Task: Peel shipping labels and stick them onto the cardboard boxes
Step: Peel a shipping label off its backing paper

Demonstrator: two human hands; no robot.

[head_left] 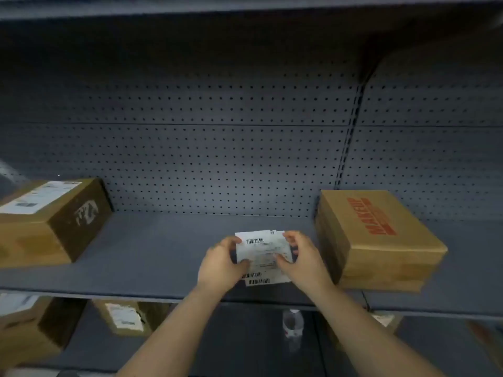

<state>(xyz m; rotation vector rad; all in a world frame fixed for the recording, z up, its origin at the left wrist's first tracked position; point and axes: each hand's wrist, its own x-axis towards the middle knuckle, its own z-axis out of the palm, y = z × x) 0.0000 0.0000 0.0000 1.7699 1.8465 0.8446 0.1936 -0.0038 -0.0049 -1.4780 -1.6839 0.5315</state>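
A small stack of white shipping labels [262, 251] with barcodes is held just above the grey shelf [152, 248]. My left hand [221, 263] grips the stack's left edge, and my right hand [300, 258] pinches its right side and top corner. A cardboard box [381, 240] with red lettering and no label on top stands right of my hands. At the left, another cardboard box [46, 221] carries a white label on its top.
A grey pegboard wall [217, 148] backs the shelf, and another shelf hangs above. On the lower shelf stand more labelled cardboard boxes [122, 317] and a clear plastic bottle [292, 325].
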